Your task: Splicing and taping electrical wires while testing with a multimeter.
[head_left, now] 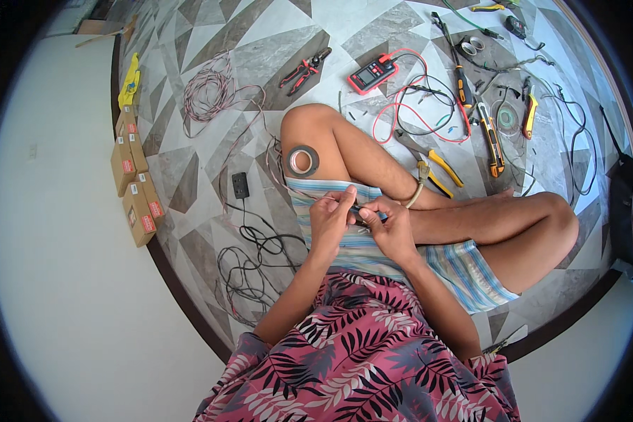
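Observation:
Above my lap, my left hand [330, 224] and my right hand [392, 228] meet with their fingers pinched together. Between the fingertips is a small dark piece [359, 209], mostly hidden; it may be a wrapped stretch of wire. A thin pale wire [304, 192] runs from the left fingers towards the floor on the left. Beside the right hand, a tan cord [416, 195] rises to its plug [423, 169], which lies against my shin. A roll of black tape [291, 164] rests on my left knee.
Beyond my legs lie yellow-handled pliers [442, 163], a red multimeter [371, 74] with leads, red-and-black wire strippers [304, 72], a screwdriver [463, 86] and a utility knife [491, 141]. Left are coiled wire [207, 98], a tangled black cord [250, 271] with a socket [240, 186], and boxes [135, 211].

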`<move>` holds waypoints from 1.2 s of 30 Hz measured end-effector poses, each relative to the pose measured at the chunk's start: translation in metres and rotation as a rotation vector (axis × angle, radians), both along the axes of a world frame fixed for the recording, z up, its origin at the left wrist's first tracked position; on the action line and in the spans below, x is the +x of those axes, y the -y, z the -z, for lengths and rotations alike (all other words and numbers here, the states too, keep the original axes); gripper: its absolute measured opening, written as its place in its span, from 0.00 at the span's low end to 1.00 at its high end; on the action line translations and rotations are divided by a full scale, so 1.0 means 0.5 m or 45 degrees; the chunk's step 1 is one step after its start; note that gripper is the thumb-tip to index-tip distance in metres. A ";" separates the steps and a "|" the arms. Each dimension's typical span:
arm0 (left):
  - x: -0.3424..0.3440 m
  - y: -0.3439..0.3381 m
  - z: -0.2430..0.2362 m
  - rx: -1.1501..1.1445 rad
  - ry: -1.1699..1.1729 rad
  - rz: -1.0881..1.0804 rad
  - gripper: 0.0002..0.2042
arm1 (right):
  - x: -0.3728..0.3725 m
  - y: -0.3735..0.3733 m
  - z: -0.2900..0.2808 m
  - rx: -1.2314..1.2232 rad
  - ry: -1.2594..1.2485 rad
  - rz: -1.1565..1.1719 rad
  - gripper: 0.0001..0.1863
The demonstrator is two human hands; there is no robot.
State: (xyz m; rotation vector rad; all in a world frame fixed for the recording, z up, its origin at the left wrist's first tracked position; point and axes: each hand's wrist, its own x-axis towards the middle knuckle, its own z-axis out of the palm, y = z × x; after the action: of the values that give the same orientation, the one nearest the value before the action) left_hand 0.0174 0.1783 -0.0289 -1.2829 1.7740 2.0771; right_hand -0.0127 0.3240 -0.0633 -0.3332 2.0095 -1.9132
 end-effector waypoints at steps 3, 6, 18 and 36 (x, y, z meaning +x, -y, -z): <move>0.002 0.004 -0.021 0.268 -0.038 -0.082 0.11 | -0.003 0.000 0.001 0.016 0.024 -0.003 0.05; 0.016 0.006 -0.014 0.101 -0.069 0.020 0.12 | -0.004 -0.004 -0.005 0.028 -0.024 -0.048 0.05; 0.027 -0.015 -0.001 -0.042 -0.198 0.045 0.09 | -0.015 -0.013 -0.026 -0.011 0.321 -0.172 0.08; 0.033 0.035 0.014 0.149 -0.552 0.589 0.23 | -0.022 -0.032 0.004 -0.221 0.292 -0.242 0.07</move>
State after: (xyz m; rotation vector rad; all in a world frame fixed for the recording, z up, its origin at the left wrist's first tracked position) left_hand 0.0342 0.1607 -0.0358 -0.3496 1.8372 2.2330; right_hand -0.0238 0.3402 -0.0652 -0.3197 1.6127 -1.9137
